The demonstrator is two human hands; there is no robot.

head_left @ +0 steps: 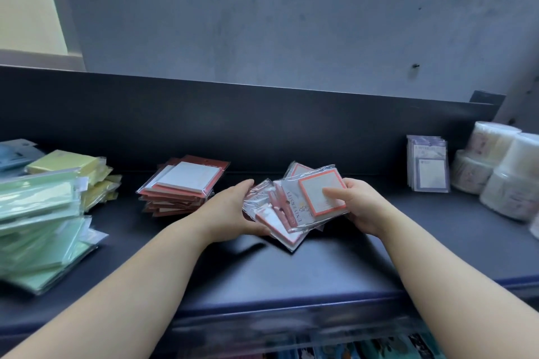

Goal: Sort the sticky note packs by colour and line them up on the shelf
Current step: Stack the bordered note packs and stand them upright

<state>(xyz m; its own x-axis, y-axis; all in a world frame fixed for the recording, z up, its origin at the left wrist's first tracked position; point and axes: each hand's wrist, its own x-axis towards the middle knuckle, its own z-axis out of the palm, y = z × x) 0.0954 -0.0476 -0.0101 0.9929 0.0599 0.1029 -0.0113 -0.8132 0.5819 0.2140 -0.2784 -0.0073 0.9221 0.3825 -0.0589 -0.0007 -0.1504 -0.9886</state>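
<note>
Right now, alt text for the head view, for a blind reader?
The left hand and right hand hold a loose fan of pink-edged packs at a dark shelf. Red packs, yellow packs and green packs lie piled to the left; purple packs stand at the right beside white tubs.

Light is soft and dim, brightest on the pale wall [26, 0] at upper left; the dark shelf [320, 268] carries a dull sheen, with a blurred shadow under the left hand [230, 213]; wrappers on the pink packs [291, 210] glint; the green stack [38, 221] at the left edge smears with motion blur; the wide lens bows the back panel [262, 114].
</note>
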